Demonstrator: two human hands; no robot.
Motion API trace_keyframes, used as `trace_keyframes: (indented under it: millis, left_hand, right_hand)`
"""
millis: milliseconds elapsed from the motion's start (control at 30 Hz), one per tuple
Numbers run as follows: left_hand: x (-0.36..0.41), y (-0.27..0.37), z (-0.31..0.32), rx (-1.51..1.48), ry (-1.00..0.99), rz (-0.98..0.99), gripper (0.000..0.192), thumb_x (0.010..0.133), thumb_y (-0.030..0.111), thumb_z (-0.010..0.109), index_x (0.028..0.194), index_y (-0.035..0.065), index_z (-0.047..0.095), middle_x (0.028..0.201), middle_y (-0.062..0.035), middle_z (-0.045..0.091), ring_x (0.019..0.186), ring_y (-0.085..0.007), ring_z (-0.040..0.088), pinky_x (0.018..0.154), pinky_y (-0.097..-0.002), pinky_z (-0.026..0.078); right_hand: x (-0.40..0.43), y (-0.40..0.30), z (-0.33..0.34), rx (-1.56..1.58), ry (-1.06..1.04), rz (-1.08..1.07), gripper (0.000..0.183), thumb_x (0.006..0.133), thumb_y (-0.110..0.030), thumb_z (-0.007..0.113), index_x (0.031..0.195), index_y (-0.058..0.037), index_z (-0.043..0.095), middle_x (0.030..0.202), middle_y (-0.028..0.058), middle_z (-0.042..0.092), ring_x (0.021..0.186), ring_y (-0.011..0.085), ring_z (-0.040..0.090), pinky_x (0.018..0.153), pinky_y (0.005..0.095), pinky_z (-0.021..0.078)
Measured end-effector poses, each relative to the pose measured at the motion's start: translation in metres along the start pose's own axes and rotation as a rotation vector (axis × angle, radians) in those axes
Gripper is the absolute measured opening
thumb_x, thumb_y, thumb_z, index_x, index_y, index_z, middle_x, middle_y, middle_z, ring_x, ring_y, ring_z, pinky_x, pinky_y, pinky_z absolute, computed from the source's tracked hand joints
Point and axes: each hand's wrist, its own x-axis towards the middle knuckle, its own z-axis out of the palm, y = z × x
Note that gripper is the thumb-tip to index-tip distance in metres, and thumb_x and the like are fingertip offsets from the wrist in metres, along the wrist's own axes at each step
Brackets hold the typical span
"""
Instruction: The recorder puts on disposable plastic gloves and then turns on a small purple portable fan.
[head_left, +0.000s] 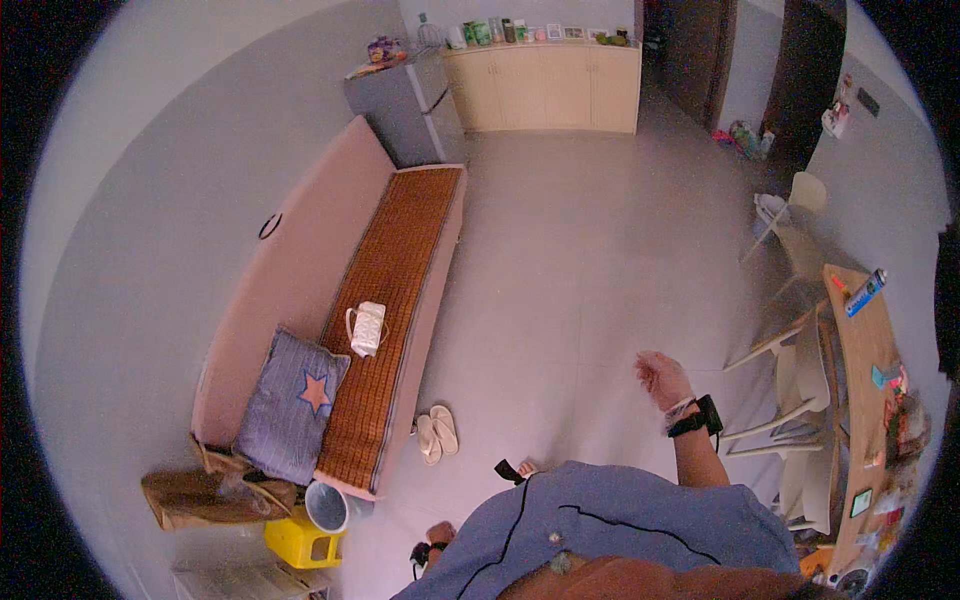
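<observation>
My right hand (664, 381) hangs over the tiled floor (555, 300), blurred, its fingers loosely bent with nothing seen in them. A black device (694, 417) is strapped to that wrist. Low in the picture, my left hand (441, 533) shows only in part beside my grey-blue shirt (615, 517); its fingers cannot be made out. Nearest to it stand a light grey bin (328, 507) and a yellow plastic stool (304, 541). Beige slippers (436, 435) rest on the floor by the sofa.
Along the left runs a pink sofa (285, 247) bearing a woven mat (405, 240), a white handbag (367, 328) and a star cushion (289, 409). A fridge (405, 109) and cabinet (540, 86) stand ahead. Chairs (806, 375) flank a cluttered wooden table (859, 360) on the right.
</observation>
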Motion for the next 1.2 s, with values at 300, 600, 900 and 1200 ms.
trace_keyframes:
  millis: [300, 600, 900, 1200]
  left_hand:
    - [0.289, 0.028, -0.167, 0.493, 0.497, 0.31, 0.012, 0.066, 0.025, 0.053, 0.06, 0.0153, 0.058, 0.057, -0.0048, 0.056, 0.052, -0.0227, 0.055, 0.045, -0.0371, 0.043]
    - [0.402, 0.131, -0.274, 0.172, 0.285, 0.382, 0.016, 0.07, 0.022, 0.048, 0.067, 0.0105, 0.059, 0.07, -0.0076, 0.059, 0.063, -0.0254, 0.057, 0.054, -0.0384, 0.046]
    - [0.464, 0.173, -0.354, 0.094, 0.076, 0.179, 0.016, 0.066, 0.026, 0.052, 0.064, 0.014, 0.064, 0.07, -0.0063, 0.062, 0.069, -0.0228, 0.061, 0.058, -0.036, 0.048]
    - [0.651, 0.194, -0.442, 0.267, -0.099, 0.111, 0.016, 0.07, 0.024, 0.052, 0.074, 0.0176, 0.066, 0.08, -0.0041, 0.064, 0.075, -0.0228, 0.062, 0.062, -0.0376, 0.05]
  right_hand:
    - [0.11, -0.057, -0.001, 0.131, 0.273, 0.007, 0.013, 0.079, -0.02, 0.057, 0.085, -0.0078, 0.054, 0.068, -0.0013, 0.054, 0.055, 0.0064, 0.048, 0.046, 0.0174, 0.0363]
    - [0.311, -0.129, -0.026, 0.169, 0.272, 0.031, 0.013, 0.079, -0.02, 0.057, 0.083, -0.0077, 0.054, 0.068, -0.0015, 0.053, 0.058, 0.0062, 0.048, 0.048, 0.0178, 0.0359]
    - [0.526, -0.205, 0.02, 0.189, 0.034, 0.063, 0.012, 0.079, -0.019, 0.056, 0.084, -0.008, 0.053, 0.069, -0.0003, 0.054, 0.058, 0.007, 0.049, 0.048, 0.0175, 0.0376]
    - [0.728, -0.234, 0.032, -0.122, 0.057, -0.247, 0.012, 0.08, -0.02, 0.056, 0.082, -0.0081, 0.054, 0.066, -0.0013, 0.054, 0.057, 0.0079, 0.049, 0.048, 0.019, 0.0368]
